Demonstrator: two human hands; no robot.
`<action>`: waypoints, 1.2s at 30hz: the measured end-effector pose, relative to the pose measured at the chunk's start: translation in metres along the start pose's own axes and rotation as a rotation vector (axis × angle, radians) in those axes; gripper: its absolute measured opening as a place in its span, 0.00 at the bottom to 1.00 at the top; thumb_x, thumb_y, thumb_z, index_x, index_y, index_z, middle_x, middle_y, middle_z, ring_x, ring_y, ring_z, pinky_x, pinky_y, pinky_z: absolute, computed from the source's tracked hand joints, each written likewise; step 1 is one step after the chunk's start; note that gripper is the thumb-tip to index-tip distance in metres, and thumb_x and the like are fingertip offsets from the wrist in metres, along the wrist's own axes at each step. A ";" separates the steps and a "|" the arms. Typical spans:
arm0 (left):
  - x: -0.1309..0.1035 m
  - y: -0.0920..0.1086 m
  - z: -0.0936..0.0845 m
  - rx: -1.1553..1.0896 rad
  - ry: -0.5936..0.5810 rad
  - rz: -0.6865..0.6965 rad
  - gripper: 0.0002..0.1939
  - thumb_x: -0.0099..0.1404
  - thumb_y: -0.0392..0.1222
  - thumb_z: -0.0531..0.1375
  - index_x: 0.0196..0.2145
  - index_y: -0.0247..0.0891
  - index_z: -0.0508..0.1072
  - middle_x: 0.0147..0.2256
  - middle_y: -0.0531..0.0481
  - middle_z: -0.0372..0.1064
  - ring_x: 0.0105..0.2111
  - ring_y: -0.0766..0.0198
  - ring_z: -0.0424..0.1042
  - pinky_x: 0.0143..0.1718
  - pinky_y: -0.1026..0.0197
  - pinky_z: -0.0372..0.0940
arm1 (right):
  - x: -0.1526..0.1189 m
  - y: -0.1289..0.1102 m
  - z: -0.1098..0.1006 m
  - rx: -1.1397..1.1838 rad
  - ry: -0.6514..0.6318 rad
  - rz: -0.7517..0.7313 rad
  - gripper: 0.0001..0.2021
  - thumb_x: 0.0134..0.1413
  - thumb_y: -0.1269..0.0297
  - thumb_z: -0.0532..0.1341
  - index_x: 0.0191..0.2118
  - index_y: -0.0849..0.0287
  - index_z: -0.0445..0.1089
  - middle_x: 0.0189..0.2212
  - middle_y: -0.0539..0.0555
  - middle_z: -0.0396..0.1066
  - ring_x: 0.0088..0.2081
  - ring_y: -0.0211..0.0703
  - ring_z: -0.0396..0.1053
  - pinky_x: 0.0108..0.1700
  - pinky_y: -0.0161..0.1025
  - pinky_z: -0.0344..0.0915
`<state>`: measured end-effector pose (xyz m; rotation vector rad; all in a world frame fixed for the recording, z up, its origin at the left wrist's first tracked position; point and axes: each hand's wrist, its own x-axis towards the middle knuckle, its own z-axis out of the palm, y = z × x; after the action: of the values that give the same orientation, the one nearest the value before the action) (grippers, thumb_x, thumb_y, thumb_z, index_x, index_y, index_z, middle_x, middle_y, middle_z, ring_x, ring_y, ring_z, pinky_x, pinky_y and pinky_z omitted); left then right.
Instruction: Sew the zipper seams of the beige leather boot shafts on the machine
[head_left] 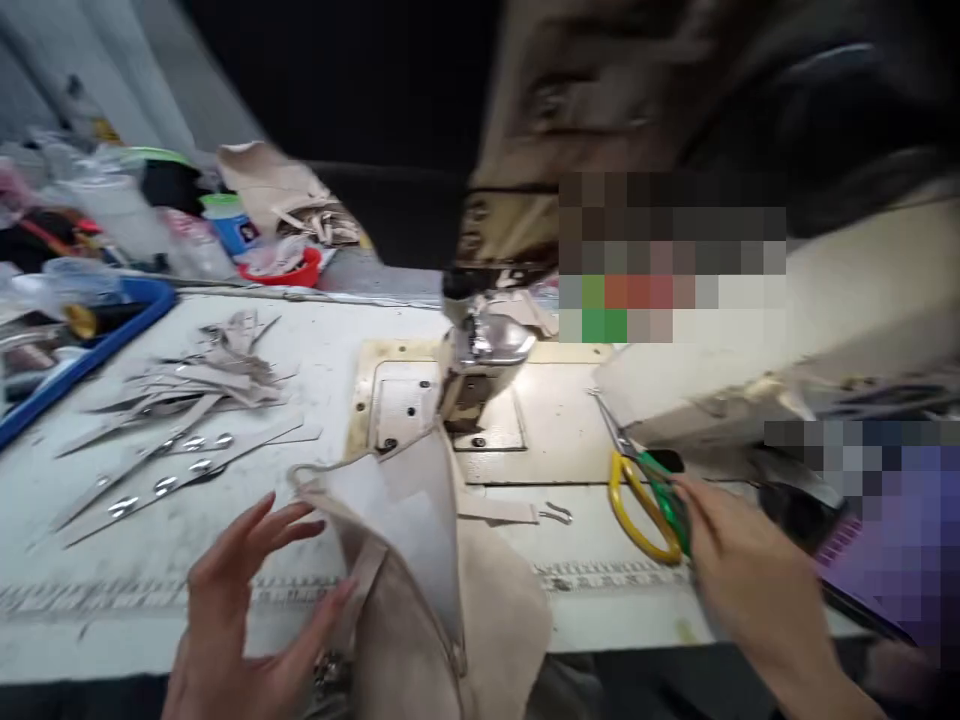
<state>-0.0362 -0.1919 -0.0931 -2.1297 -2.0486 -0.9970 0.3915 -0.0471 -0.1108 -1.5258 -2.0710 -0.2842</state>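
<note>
A beige leather-like piece (412,610) with a white lining hangs over the table's front edge. Its upper tip lies at the foot of the sewing machine's post (465,400). My left hand (255,600) is beside its left edge, thumb and fingers spread apart; the thumb tip overlaps the piece, and I cannot tell whether it presses on it. To the right, my right hand (750,570) has its fingers on the green handle of the scissors (649,505). The yellow handle lies free on the table and the blades point toward the machine. Blur softens the right hand.
Beige strips with metal snaps (187,430) lie in a heap at left. A blue tray (90,350), a red dish (289,270) and containers stand behind. The machine's head (517,180) overhangs the middle. A ruler tape (600,575) runs along the front; a short strap (499,508) lies nearby.
</note>
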 end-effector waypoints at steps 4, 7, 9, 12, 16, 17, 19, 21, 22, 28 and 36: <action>0.016 0.026 0.016 -0.093 0.015 0.038 0.28 0.70 0.38 0.61 0.63 0.44 0.58 0.52 0.45 0.70 0.51 0.59 0.73 0.56 0.53 0.70 | 0.015 -0.077 -0.028 0.170 0.093 0.248 0.15 0.70 0.57 0.54 0.57 0.46 0.69 0.41 0.59 0.75 0.41 0.55 0.74 0.39 0.49 0.67; 0.034 0.033 0.031 -0.110 -0.240 0.065 0.23 0.68 0.34 0.61 0.59 0.43 0.64 0.52 0.46 0.72 0.53 0.55 0.72 0.52 0.50 0.72 | 0.015 -0.162 -0.033 0.550 -0.173 -0.030 0.19 0.74 0.55 0.43 0.59 0.43 0.67 0.34 0.52 0.71 0.31 0.42 0.73 0.30 0.35 0.70; 0.040 0.032 0.037 -0.119 -0.319 -0.010 0.23 0.65 0.31 0.62 0.57 0.40 0.65 0.49 0.45 0.74 0.49 0.52 0.74 0.49 0.46 0.73 | 0.010 -0.203 -0.020 0.525 -0.315 -0.203 0.20 0.74 0.59 0.44 0.62 0.46 0.65 0.37 0.53 0.71 0.27 0.37 0.72 0.25 0.32 0.69; 0.040 0.027 0.040 -0.097 -0.302 -0.046 0.21 0.63 0.28 0.61 0.53 0.40 0.66 0.44 0.46 0.76 0.43 0.52 0.76 0.40 0.49 0.76 | -0.005 -0.227 0.008 0.407 -0.378 -0.239 0.17 0.71 0.65 0.51 0.58 0.51 0.69 0.40 0.54 0.73 0.32 0.42 0.76 0.27 0.35 0.70; 0.032 0.019 0.045 -0.056 -0.096 0.182 0.09 0.72 0.32 0.53 0.44 0.40 0.70 0.41 0.51 0.79 0.39 0.58 0.80 0.39 0.54 0.77 | -0.026 -0.220 0.030 0.406 -0.208 -0.225 0.13 0.67 0.69 0.58 0.53 0.55 0.73 0.36 0.53 0.74 0.32 0.41 0.74 0.32 0.36 0.68; 0.031 0.017 0.046 -0.059 -0.060 0.229 0.09 0.74 0.33 0.51 0.44 0.40 0.71 0.41 0.51 0.80 0.40 0.59 0.80 0.42 0.54 0.77 | -0.029 -0.218 0.031 0.403 -0.176 -0.226 0.13 0.66 0.70 0.59 0.54 0.56 0.73 0.35 0.53 0.74 0.31 0.40 0.73 0.32 0.35 0.67; 0.029 0.015 0.050 -0.058 -0.030 0.275 0.11 0.75 0.33 0.50 0.45 0.38 0.72 0.42 0.51 0.80 0.41 0.61 0.81 0.46 0.54 0.77 | -0.033 -0.216 0.031 0.384 -0.145 -0.212 0.14 0.65 0.70 0.61 0.54 0.58 0.73 0.33 0.52 0.73 0.31 0.39 0.71 0.32 0.35 0.65; 0.028 0.015 0.052 -0.045 0.003 0.291 0.10 0.75 0.33 0.51 0.44 0.36 0.73 0.41 0.51 0.81 0.40 0.62 0.81 0.47 0.55 0.76 | -0.032 -0.218 0.030 0.368 -0.142 -0.196 0.13 0.65 0.71 0.61 0.53 0.58 0.74 0.33 0.52 0.73 0.31 0.39 0.70 0.33 0.36 0.63; 0.028 0.015 0.052 -0.036 0.027 0.287 0.10 0.76 0.34 0.52 0.43 0.36 0.73 0.40 0.51 0.81 0.40 0.62 0.81 0.47 0.57 0.76 | -0.030 -0.221 0.030 0.366 -0.146 -0.192 0.12 0.66 0.70 0.61 0.53 0.58 0.74 0.32 0.52 0.73 0.30 0.39 0.70 0.33 0.36 0.62; 0.028 0.020 0.054 -0.014 0.115 0.264 0.10 0.76 0.35 0.53 0.41 0.36 0.74 0.38 0.53 0.81 0.40 0.65 0.81 0.50 0.63 0.72 | -0.020 -0.233 0.028 0.324 -0.147 -0.169 0.10 0.69 0.69 0.57 0.46 0.58 0.76 0.29 0.51 0.71 0.28 0.39 0.67 0.31 0.38 0.55; 0.023 0.018 0.056 -0.018 0.118 0.289 0.08 0.75 0.32 0.54 0.42 0.34 0.74 0.39 0.51 0.81 0.42 0.64 0.80 0.53 0.63 0.69 | -0.015 -0.242 0.028 0.229 -0.115 -0.170 0.13 0.69 0.69 0.53 0.38 0.57 0.75 0.27 0.51 0.70 0.25 0.42 0.62 0.30 0.42 0.48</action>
<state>0.0019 -0.1498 -0.1200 -2.2313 -1.6267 -1.0714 0.1612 -0.1272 -0.1063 -1.2596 -2.2404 -0.0201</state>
